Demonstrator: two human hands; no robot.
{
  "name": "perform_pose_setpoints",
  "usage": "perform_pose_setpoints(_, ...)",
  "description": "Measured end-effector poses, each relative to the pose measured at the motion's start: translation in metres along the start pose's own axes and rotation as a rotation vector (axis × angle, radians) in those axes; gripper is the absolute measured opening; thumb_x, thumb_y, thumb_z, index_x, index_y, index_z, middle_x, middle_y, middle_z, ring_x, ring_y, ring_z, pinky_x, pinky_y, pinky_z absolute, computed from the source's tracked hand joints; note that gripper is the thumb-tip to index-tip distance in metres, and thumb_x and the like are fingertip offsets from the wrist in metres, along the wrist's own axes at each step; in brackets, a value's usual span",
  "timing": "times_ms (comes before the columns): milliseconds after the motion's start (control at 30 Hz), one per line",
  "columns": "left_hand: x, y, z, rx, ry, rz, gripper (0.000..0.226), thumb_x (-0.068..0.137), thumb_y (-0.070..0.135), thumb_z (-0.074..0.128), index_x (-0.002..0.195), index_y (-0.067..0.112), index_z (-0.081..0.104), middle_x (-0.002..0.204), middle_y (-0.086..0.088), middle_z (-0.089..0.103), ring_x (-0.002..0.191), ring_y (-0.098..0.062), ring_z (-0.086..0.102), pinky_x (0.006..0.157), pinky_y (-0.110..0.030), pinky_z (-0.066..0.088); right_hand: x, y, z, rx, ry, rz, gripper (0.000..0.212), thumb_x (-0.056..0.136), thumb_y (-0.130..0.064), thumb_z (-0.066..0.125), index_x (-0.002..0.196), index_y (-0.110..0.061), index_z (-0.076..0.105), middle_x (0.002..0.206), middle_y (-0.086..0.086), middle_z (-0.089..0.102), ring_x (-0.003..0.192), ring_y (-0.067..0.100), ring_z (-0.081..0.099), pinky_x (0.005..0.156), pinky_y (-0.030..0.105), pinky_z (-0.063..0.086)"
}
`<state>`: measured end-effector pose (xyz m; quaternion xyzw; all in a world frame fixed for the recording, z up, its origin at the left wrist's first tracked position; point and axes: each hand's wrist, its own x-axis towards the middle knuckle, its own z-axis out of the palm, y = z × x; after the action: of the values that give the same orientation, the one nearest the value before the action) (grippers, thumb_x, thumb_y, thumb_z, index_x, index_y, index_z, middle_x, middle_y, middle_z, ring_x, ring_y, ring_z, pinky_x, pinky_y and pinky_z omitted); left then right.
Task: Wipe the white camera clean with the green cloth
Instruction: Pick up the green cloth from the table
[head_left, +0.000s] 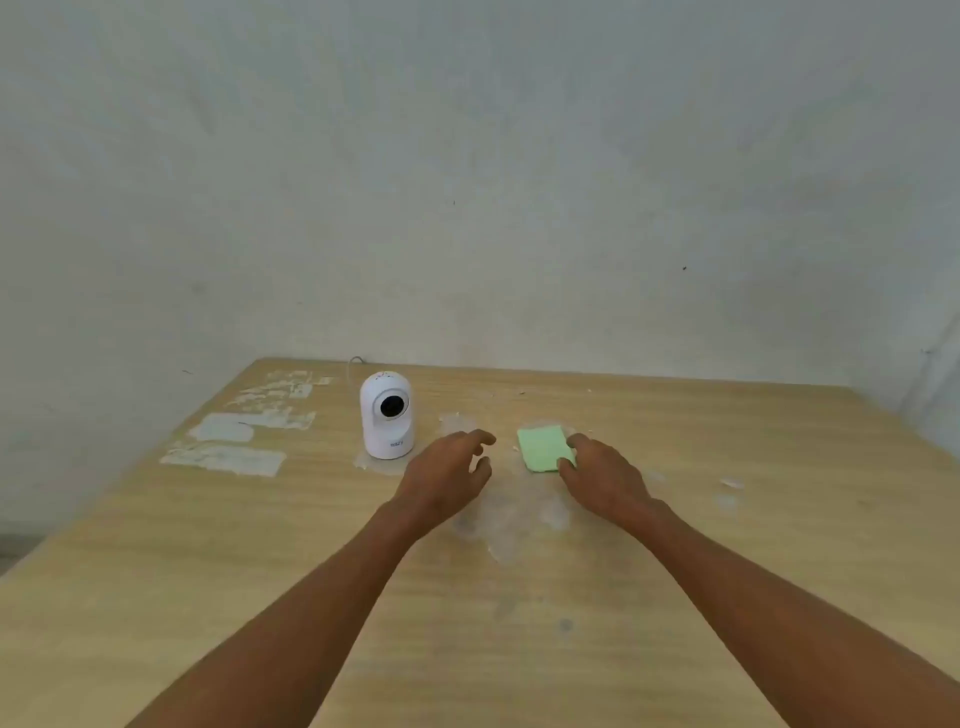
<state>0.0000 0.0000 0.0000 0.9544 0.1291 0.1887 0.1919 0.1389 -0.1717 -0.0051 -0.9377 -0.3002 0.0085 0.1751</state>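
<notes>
The white camera (387, 415) stands upright on the wooden table (208, 571), its round black lens facing me. To its right a small folded green cloth (543, 446) lies flat on the tabletop. My right hand (605, 480) rests at the cloth's right edge, with thumb and fingertips touching it; the cloth still lies on the table. My left hand (449, 475) hovers between camera and cloth, fingers loosely curled and apart, holding nothing, a short gap away from the camera's base.
Pale patches of torn paper or glue residue (228, 457) mark the table's left part, and whitish smears (519, 514) lie near my hands. A grey wall rises right behind the table. A thin cable (356, 359) shows behind the camera.
</notes>
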Motion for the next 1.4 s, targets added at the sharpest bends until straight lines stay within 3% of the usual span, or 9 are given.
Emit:
perform_pose_setpoints(267,0.033,-0.02,0.029,-0.11,0.001,-0.093,0.036,0.101,0.027,0.049,0.135,0.027,0.06,0.117,0.005,0.07,0.1,-0.014,0.066,0.085,-0.037,0.056,0.044,-0.004,0.028,0.103,0.106,0.147,0.029,0.095,-0.035,0.057,0.116,-0.016,0.06,0.12,0.01,0.061,0.109,0.031,0.058,0.088,0.038,0.043)
perform_pose_setpoints(467,0.044,-0.02,0.031,-0.405,0.065,-0.128,0.047,0.101,0.032,0.057,0.146,0.02,0.05,0.132,0.002,0.061,0.11,-0.012,0.061,0.094,-0.028,0.051,0.041,-0.028,0.022,0.847,0.041,0.042,0.01,0.091,-0.008,0.064,0.099,-0.01,0.059,0.096,0.009,0.068,0.082,0.022,0.062,0.064,0.03,0.047)
perform_pose_setpoints(600,0.042,-0.009,0.015,-0.634,0.041,-0.177,0.047,0.099,0.039,0.061,0.141,0.019,0.055,0.124,0.002,0.065,0.112,-0.011,0.061,0.089,-0.022,0.049,0.028,-0.046,0.014,0.999,-0.091,-0.041,0.015,0.094,-0.012,0.066,0.107,-0.015,0.059,0.101,0.009,0.075,0.086,0.024,0.072,0.062,0.031,0.056)
perform_pose_setpoints(767,0.021,-0.016,0.006,-0.759,0.145,-0.248,0.019,0.097,0.029,0.066,0.109,0.014,0.068,0.104,-0.001,0.073,0.088,-0.009,0.064,0.075,-0.023,0.051,0.013,-0.056,0.016,0.947,-0.07,-0.1,0.022,0.093,-0.012,0.068,0.111,-0.017,0.056,0.104,0.007,0.073,0.089,0.022,0.071,0.064,0.028,0.055)
perform_pose_setpoints(967,-0.007,-0.035,-0.01,-0.935,0.202,-0.367,0.021,0.091,0.029,0.074,0.108,0.019,0.066,0.098,-0.009,0.071,0.094,-0.028,0.071,0.074,-0.031,0.058,-0.007,-0.075,0.026,0.66,0.066,-0.307,0.011,0.091,-0.017,0.069,0.094,-0.023,0.06,0.091,-0.008,0.067,0.087,0.003,0.062,0.067,0.017,0.046)
perform_pose_setpoints(1100,-0.023,-0.044,-0.028,-1.025,0.16,-0.398,0.018,0.094,0.024,0.072,0.109,0.014,0.071,0.105,-0.015,0.074,0.094,-0.022,0.072,0.075,-0.032,0.061,-0.01,-0.091,0.03,0.738,0.027,-0.273,0.008,0.093,-0.016,0.067,0.096,-0.022,0.063,0.094,-0.008,0.068,0.087,0.004,0.062,0.073,0.02,0.044)
perform_pose_setpoints(1200,-0.032,-0.049,-0.035,-0.993,0.206,-0.435,0.017,0.094,0.025,0.071,0.104,0.011,0.073,0.103,-0.012,0.074,0.096,-0.025,0.073,0.074,-0.034,0.061,-0.018,-0.103,0.033,0.552,0.275,-0.357,0.025,0.092,-0.014,0.065,0.116,-0.018,0.058,0.112,-0.006,0.061,0.105,0.01,0.057,0.089,0.027,0.046)
perform_pose_setpoints(1267,-0.036,-0.05,-0.038,-0.977,0.261,-0.479,0.016,0.095,0.026,0.07,0.103,0.011,0.071,0.103,-0.011,0.073,0.096,-0.026,0.072,0.073,-0.034,0.061,-0.029,-0.113,0.033,0.467,0.422,-0.519,0.018,0.093,-0.014,0.06,0.111,-0.017,0.059,0.104,-0.006,0.059,0.098,0.011,0.057,0.085,0.03,0.048)
perform_pose_setpoints(1400,-0.04,-0.04,-0.045,-1.097,0.246,-0.462,0.024,0.1,0.03,0.063,0.103,0.009,0.074,0.101,-0.017,0.076,0.095,-0.032,0.076,0.081,-0.039,0.064,-0.044,-0.134,0.041,0.699,0.119,-0.521,0.023,0.096,-0.036,0.061,0.117,-0.025,0.059,0.109,-0.013,0.063,0.1,0.006,0.063,0.081,0.02,0.052)
